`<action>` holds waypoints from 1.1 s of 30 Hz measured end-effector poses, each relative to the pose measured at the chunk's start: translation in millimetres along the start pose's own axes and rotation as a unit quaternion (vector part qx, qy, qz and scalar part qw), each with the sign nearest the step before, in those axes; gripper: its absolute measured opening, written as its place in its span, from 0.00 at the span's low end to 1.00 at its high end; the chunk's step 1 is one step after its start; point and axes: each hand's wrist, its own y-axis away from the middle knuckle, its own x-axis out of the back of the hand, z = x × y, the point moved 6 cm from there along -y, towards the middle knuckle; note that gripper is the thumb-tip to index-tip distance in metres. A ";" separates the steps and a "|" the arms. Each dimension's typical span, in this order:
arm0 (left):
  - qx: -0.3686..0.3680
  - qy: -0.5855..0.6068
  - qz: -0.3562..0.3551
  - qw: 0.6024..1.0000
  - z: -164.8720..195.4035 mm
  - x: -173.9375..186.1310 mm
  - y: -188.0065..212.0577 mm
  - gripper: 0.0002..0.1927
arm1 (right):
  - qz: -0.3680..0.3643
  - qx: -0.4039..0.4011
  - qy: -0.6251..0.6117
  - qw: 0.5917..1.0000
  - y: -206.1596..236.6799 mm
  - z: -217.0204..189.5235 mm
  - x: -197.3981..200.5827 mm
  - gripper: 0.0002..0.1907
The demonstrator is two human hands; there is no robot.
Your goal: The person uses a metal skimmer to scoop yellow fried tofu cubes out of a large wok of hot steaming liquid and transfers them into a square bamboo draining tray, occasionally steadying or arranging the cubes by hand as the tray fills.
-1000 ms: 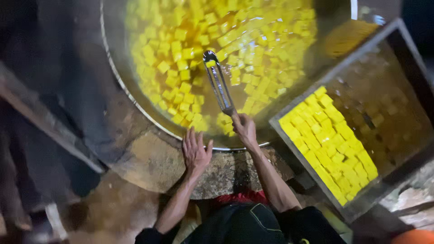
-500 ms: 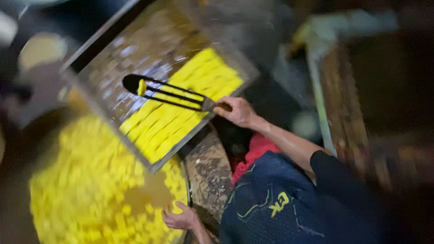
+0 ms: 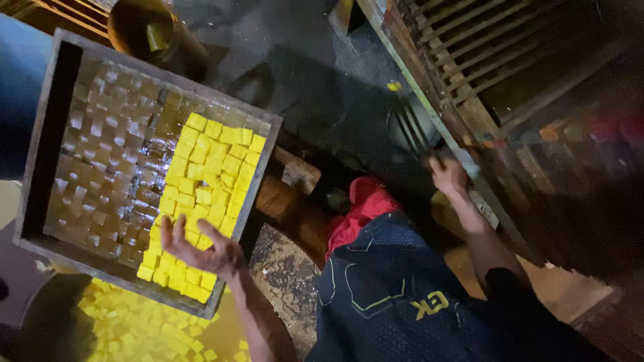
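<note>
My left hand [image 3: 201, 251] is spread wide, its grip holding nothing, over the near corner of the wooden tray [image 3: 41, 127], above the yellow cubes [image 3: 208, 177] packed along its right side. My right hand [image 3: 448, 175] reaches away, closed on dark tongs [image 3: 410, 131], blurred.

Right hand [image 3: 448, 175] blurred — tongs [image 3: 410, 131] a smear, pan [image 3: 127, 328] cut off at btm edge
</note>
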 end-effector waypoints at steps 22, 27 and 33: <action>0.597 -0.206 0.143 0.762 -221.1 159.7 304.1 0.24 | -0.513 0.592 0.221 0.581 355.8 -379.2 -383.3 0.16; 0.549 -0.312 0.101 0.769 -224.6 176.3 326.0 0.23 | -0.538 0.587 0.355 0.490 458.0 -309.3 -494.8 0.25; 0.602 -0.193 0.115 0.766 -229.9 184.8 325.0 0.29 | -0.462 0.549 0.511 0.473 472.7 -263.1 -570.7 0.29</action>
